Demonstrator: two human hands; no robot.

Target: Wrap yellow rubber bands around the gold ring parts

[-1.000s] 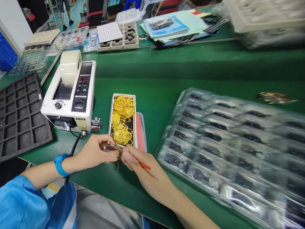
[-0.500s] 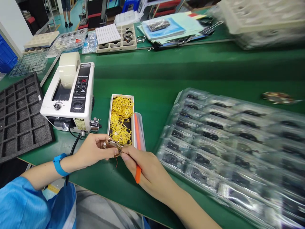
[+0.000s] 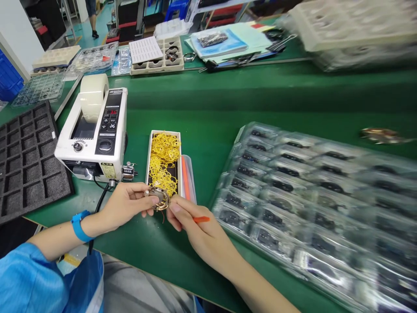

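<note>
So your left hand (image 3: 122, 206) has that round metal part (image 3: 161, 196) pinched between thumb and fingers, up off the green table (image 3: 202, 130) and right over the near end of the box (image 3: 179, 167) of yellow rings (image 3: 164, 150). Your right hand (image 3: 195, 228) is closed on something with an orange end (image 3: 201, 219) poking out past the thumb. The working end is hidden in your fingers, so I can't tell what sort of tool it is. Those fingertips sit right at the part's rim, touching or just beside it, hard to say which.

My worry is the pinch. Your thumb lies across the face, so the edge looks lightly held, and a hard push from the right could spin the part or pop it loose. If it drops, I'd bet on it landing in those tangled rings, a pain to pick out.

Also watch the thin red strand (image 3: 163, 216) dangling under the part. Snag it with a right fingertip and you might tug it out or bend whatever it's fixed to.

Last one: a slip of the tool could scratch the metal, and your left thumb is close enough to get jabbed.
</note>
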